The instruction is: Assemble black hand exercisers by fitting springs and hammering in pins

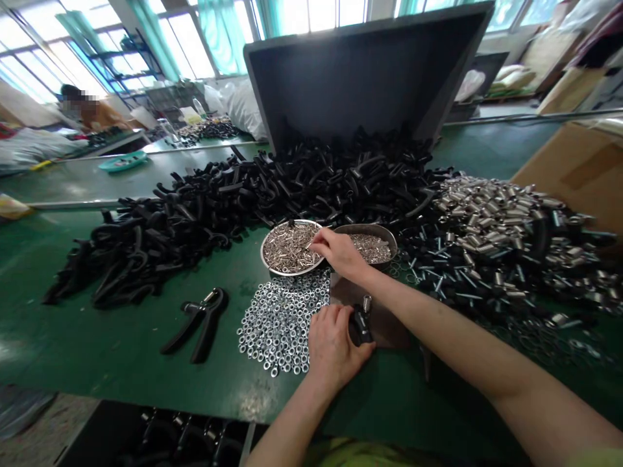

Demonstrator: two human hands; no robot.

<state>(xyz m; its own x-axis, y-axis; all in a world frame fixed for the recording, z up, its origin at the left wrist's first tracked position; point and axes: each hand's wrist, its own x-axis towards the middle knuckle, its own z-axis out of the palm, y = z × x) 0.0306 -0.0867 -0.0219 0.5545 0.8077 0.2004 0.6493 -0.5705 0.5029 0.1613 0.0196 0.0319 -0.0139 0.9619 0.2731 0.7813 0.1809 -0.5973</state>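
Observation:
My left hand (333,340) is closed around a black hand-grip part (361,324) with a metal coil spring (366,303) standing up from it, over a flat brownish plate (389,331). My right hand (343,253) reaches into a round metal bowl (263,256) of small metal pins (289,246). Its fingers are pinched together, and what is between the tips is too small to make out. Behind that wrist stands a second metal tin (393,243) of small metal pieces. Many silver ring-shaped washers (277,324) lie beside my left hand.
An assembled black hand gripper (202,321) lies on the green table (121,363) at left. Black handles (302,181) are heaped behind the bowls, before a tipped grey bin (365,78). Springs (501,201) pile up at right near a cardboard box (579,175). A person (97,113) sits far left.

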